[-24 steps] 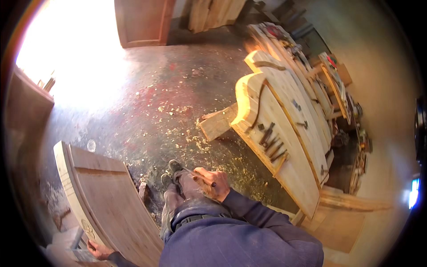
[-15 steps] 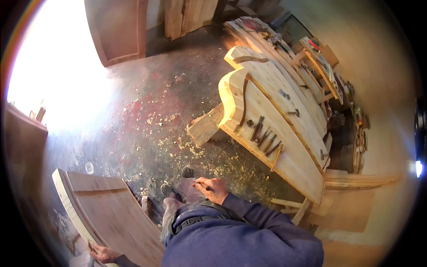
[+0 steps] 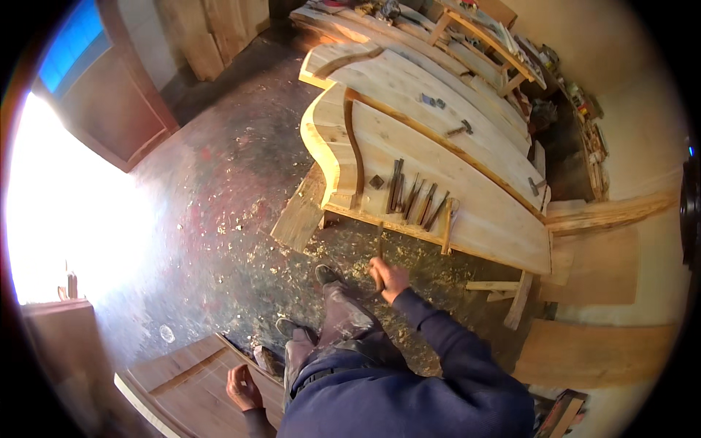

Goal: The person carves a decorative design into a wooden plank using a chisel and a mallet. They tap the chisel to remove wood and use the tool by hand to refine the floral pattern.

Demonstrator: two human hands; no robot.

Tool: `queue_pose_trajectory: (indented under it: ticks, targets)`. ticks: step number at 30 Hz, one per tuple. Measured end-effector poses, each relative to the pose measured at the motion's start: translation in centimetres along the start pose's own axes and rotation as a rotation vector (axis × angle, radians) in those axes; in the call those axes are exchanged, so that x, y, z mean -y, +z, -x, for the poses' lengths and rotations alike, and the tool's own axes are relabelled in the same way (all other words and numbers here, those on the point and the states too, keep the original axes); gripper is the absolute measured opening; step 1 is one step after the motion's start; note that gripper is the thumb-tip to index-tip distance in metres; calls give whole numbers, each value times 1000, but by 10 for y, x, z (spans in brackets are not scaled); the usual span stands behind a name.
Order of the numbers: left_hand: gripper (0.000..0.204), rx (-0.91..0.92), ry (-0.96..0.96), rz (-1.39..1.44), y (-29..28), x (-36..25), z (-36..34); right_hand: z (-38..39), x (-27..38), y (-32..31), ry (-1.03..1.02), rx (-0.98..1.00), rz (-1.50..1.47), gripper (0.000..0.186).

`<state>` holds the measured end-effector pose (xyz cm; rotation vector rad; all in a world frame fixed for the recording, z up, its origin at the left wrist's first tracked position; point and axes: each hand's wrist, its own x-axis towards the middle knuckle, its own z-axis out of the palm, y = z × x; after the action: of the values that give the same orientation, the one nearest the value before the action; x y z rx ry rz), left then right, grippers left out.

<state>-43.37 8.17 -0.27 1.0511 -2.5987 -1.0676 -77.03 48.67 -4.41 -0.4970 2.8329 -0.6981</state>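
Note:
My right hand (image 3: 389,279) is closed round a slim chisel (image 3: 380,239), its shaft pointing up toward the near edge of a large pale wooden panel (image 3: 482,219) with a curved end. On that panel lie a row of several chisels (image 3: 413,196), a small dark square block (image 3: 376,182) and a hammer (image 3: 461,129). My left hand (image 3: 244,388) hangs over a brown framed door panel (image 3: 191,383) at the lower left, fingers loosely bent and apart, nothing visible in them. Whether it touches the panel I cannot tell.
A second pale panel (image 3: 405,80) lies beyond the first, with a cluttered workbench (image 3: 431,33) behind. A wooden board (image 3: 299,212) sticks out under the near panel's curved end. Shavings cover the dark floor (image 3: 226,219). A tall door (image 3: 120,102) stands near bright light.
My left hand has let go of the door panel's edge and moved right. My right hand has moved right and forward with the chisel. The view has shifted, and the pale panels appear closer.

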Motion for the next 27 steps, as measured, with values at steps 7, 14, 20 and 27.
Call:
queue_pose_trajectory:
  ticks: [7,14,20,27]
  targets:
    - [8,266,-154,-8,50,-40,-1,-115,-187,1,141,192,555,45]
    - [14,366,-243,-77,72,-101,-30,-200,-241,-14,298,545,564,59]
    - [18,453,-220,-189,90,-113,-47,-233,-297,30,357,623,658,67]
    - [21,474,-260,-213,91,-116,-58,-237,-287,51,366,672,686,60]
